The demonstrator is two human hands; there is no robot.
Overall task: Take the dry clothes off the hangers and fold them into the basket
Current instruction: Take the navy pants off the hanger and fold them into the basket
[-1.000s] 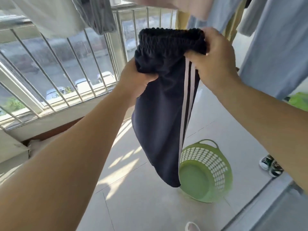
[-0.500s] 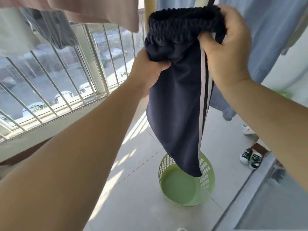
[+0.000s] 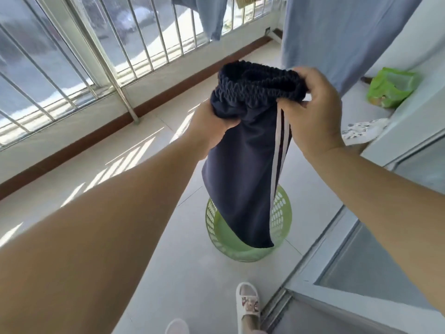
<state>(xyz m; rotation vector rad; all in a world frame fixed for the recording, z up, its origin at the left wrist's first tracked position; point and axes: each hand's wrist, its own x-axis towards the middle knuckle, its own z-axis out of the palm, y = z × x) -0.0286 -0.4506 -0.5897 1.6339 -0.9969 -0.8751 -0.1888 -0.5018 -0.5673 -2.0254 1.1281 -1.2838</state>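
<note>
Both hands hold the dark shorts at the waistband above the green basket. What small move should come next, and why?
Probably fold them first: bring the left hand across to the right hand so the waistband doubles over. The shorts hang full length, unfolded, with the hem over the basket, which looks empty where it shows.

Basket (image 3: pixel 281 213) floor perhaps behind shorts (image 3: pixel 243 179)
</note>
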